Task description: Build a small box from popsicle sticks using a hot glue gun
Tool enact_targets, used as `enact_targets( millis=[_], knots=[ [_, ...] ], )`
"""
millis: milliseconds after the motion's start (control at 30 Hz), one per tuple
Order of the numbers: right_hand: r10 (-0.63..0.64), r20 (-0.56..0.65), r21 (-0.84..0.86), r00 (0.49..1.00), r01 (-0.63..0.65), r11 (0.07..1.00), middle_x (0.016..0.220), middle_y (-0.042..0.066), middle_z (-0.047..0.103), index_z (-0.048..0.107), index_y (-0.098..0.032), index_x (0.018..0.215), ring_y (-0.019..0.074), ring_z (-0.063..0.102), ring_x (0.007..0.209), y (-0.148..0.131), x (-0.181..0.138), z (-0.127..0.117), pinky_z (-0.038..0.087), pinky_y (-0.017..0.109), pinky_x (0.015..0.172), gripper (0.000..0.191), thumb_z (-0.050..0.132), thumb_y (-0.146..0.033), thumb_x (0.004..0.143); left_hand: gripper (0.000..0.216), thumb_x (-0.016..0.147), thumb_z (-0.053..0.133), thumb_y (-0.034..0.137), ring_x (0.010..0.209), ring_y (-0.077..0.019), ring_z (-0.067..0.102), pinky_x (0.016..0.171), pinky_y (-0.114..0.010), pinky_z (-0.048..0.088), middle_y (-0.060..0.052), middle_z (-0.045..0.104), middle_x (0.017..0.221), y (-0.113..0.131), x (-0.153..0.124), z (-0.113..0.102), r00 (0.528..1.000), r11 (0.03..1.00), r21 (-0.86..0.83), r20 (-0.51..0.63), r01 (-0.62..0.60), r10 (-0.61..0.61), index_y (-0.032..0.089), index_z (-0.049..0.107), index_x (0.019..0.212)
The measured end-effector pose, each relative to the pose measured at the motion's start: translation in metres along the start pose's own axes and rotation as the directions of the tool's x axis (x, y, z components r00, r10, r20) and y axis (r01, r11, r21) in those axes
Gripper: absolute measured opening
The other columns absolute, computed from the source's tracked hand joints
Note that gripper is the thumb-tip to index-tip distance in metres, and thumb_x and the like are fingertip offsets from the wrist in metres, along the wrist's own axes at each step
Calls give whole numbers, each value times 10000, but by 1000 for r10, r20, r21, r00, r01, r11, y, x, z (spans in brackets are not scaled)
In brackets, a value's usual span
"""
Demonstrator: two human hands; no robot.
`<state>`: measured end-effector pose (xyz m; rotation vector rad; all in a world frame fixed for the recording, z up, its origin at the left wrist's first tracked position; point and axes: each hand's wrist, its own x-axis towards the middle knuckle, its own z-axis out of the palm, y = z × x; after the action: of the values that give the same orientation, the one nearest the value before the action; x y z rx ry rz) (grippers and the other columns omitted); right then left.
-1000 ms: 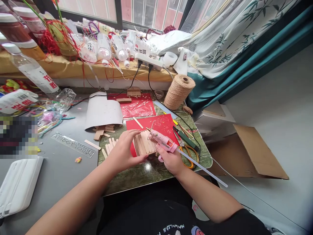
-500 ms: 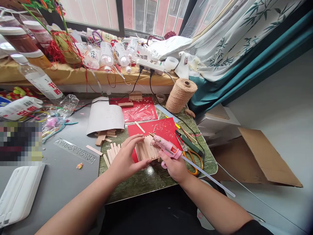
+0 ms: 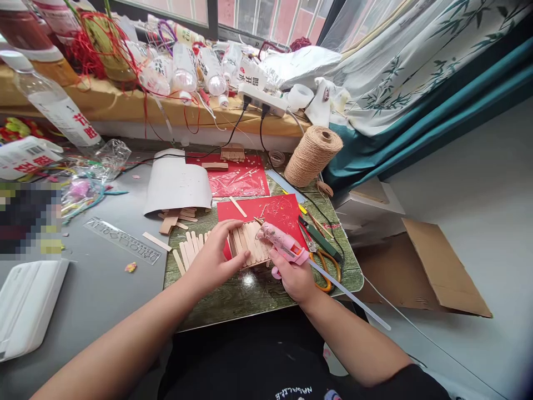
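Note:
My right hand is wrapped around a pink hot glue gun, with a long clear glue stick out of its back. Its nozzle points up and left over the far edge of a small craft-stick panel, made of sticks side by side. My left hand grips the panel's left side, thumb along the near edge and fingers at the far edge. Under the panel lies a red sheet with glue strands on it. Loose craft sticks lie left of my left hand.
Orange-handled scissors and a green cutter lie to the right. Behind them stands a twine spool. A black cord runs from a power strip across the table. A curved white card and clear ruler are left.
My left fingers have closed in from a spread pose onto the panel's edges. The glue gun stays at the panel's far edge. The camera view has shifted slightly.

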<state>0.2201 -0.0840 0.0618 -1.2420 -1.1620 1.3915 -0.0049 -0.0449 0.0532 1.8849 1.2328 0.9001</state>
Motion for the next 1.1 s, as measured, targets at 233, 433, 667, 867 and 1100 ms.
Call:
enact_targets(
  millis=[233,433,667,867,1100],
  knots=[
    [0,-27,-10,1000,0,1000,1032,51,735,638,-310,1419,89,364,534,3,-1,1,336,269,458,499,720,-521,974,643,938,730,395,1452,-340,534,1229,-576,443,-120,545,1538,-2,0,6,996,988,-126,13,93,-92,297,463,1514],
    [-21,-65,-62,998,17,998,1191,95,754,657,-297,1434,143,528,641,0,-1,4,463,299,507,549,722,-549,950,671,882,794,359,1325,-328,622,1121,-547,536,-124,617,1407,-10,1,8,992,967,-222,55,125,-116,285,479,1470],
    [-55,-58,-67,997,51,996,1274,112,746,659,-287,1424,184,621,765,-4,1,4,509,312,552,504,705,-511,975,634,874,825,389,1395,-299,585,1188,-491,486,-122,593,1452,-13,1,11,993,952,-289,-20,102,-112,271,508,1411],
    [-65,-41,-56,997,62,996,1320,119,733,647,-281,1424,183,641,798,-3,1,3,500,298,548,486,696,-485,986,591,882,822,377,1472,-301,542,1255,-513,431,-116,590,1514,-9,2,7,996,951,-302,-37,62,-77,283,533,1390],
    [-73,-39,-62,997,71,996,1349,119,724,671,-304,1407,211,672,852,-7,2,3,518,310,546,482,716,-487,964,399,928,778,430,1457,-296,563,1255,-530,418,-108,653,1454,-22,9,1,985,934,-338,-83,113,-149,269,622,1258]
  ],
)
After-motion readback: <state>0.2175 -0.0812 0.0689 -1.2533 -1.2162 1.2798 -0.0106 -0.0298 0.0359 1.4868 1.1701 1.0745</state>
